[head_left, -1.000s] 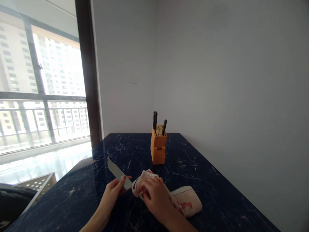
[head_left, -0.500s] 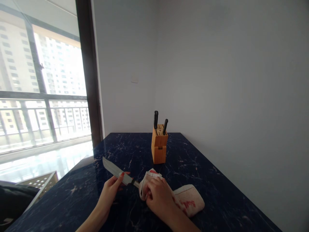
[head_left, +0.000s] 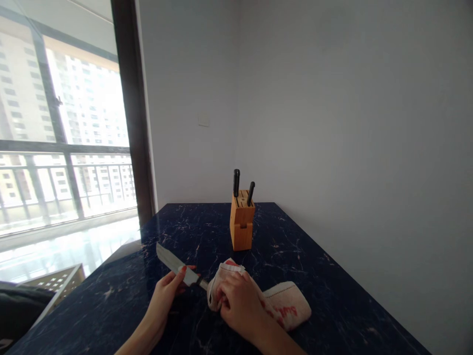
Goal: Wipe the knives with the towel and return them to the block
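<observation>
Cloth [head_left: 218, 288] bunched in the clenched right hand [head_left: 240, 308] wraps the kitchen knife's [head_left: 172, 264] handle end; the left hand [head_left: 164, 296] pinches its blade, which points far-left. Wooden knife block [head_left: 242, 224] stands farther off, on the dark marble table [head_left: 111, 305].

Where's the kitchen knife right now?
In the head view, the kitchen knife is held in the left hand, its handle end beside the cloth gripped by the right hand.

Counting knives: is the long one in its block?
Out: the left hand holds the knife, apart from the wooden knife block.
</observation>
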Demonstrator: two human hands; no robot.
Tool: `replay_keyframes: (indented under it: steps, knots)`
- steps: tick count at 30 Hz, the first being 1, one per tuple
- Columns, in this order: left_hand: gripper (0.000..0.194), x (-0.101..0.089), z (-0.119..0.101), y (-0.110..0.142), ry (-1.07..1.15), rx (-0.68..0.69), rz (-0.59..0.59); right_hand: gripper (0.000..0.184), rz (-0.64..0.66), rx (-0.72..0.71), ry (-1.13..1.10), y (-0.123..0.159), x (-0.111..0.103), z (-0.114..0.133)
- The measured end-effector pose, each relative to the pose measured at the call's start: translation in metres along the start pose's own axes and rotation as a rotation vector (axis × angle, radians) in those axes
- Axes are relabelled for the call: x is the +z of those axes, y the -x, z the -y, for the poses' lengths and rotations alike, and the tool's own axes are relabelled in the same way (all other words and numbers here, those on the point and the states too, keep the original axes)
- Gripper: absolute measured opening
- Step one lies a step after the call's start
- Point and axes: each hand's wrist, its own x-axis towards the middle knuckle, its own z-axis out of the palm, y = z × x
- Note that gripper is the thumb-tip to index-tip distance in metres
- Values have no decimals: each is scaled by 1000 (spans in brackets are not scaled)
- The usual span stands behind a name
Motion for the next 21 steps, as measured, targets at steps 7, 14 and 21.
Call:
replay_keyframes:
  steps: [7, 14, 21]
  knots:
    - [50, -17, 1, -12, 128, 54, -103, 6, 53, -4, 84, 3, 4, -1]
    - [35, -13, -12, -3, 299, 98, -137, 4, -44, 137, 5, 4, 6, -1]
    - [23, -10, -17, 2, 472, -18, -134, 32, -38, 151, -153, 6, 9, 4]
